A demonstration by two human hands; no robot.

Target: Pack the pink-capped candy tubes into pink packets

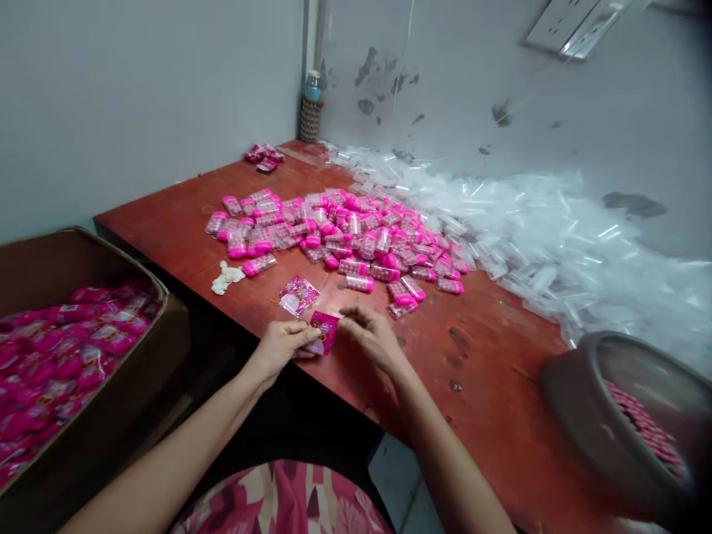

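My left hand (283, 347) pinches a small pink printed wrapper (323, 334) between thumb and fingers, above the table's near edge. At the wrapper's upper right edge, the curled fingers of my right hand (371, 335) close in a pinch. Just beyond it lies another pink printed wrapper (299, 296), flat on the wood. Further back is a heap of small clear bottles with pink caps (356, 237), filled with pink balls. A crumpled white lump (227, 277) sits left of the wrappers.
Clear plastic tubes or sleeves (523, 230) pile along the wall. A grey tub (578, 400) with pink balls stands at the right on the red table (472, 356). At the left, a cardboard box (161, 319) holds many pink wrapped bottles. Several wrappers (265, 157) lie at the back.
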